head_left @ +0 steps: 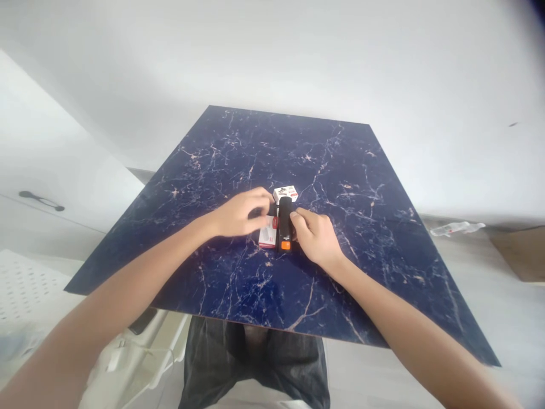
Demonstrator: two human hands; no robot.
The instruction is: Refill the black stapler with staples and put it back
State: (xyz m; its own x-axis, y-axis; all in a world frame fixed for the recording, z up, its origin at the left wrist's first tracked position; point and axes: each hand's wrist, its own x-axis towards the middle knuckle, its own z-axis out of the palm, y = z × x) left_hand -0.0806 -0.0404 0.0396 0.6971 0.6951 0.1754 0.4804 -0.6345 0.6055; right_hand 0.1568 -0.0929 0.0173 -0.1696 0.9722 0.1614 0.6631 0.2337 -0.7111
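A long black stapler (285, 218) with an orange patch at its near end lies on the dark blue table. On its right side my right hand (315, 234) is closed, thumb and fingers against it. To the left, my left hand (247, 211) is slightly blurred, its fingers curved and apart with nothing visible between them. Partly under that hand's thumb is a small white and red box (267, 236), beside the stapler. Just beyond the stapler's far end stands another small white box (286, 192) with a dark picture and red print.
The blue marble-patterned table (272, 147) has its far edge near a white wall. On the floor at right are a clear plastic item (457, 228) and a brown cardboard box (522, 253). A white perforated thing (25, 287) stands at left, below a dark handle (41, 200).
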